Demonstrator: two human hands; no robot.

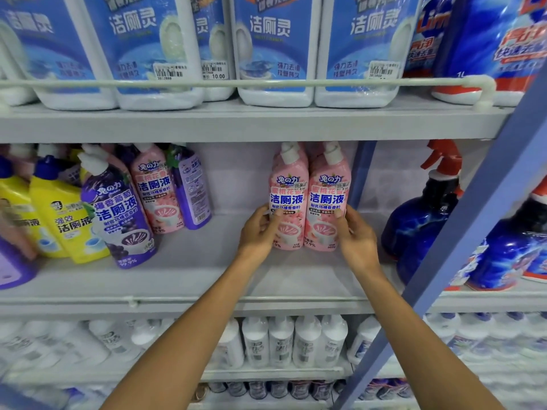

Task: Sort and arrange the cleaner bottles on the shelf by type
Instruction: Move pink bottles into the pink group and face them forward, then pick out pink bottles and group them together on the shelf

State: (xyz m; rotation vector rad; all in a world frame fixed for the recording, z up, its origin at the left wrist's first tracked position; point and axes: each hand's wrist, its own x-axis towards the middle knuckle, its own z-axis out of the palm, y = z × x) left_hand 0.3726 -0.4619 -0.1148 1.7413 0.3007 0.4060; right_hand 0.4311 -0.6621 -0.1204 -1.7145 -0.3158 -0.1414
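Two pink cleaner bottles stand upright side by side on the middle shelf (189,279). My left hand (258,232) grips the left pink bottle (288,184) at its lower side. My right hand (356,236) grips the right pink bottle (328,187) from the right. Further left stand another pink bottle (155,190), a purple bottle (118,214) in front, a second purple bottle (191,190) turned backwards, and yellow bottles (66,220) with blue caps.
White jugs with blue labels (275,48) fill the top shelf behind a rail. A dark blue spray bottle (420,214) with a red trigger stands right of a blue upright post (365,173). White bottles (293,341) line the shelf below.
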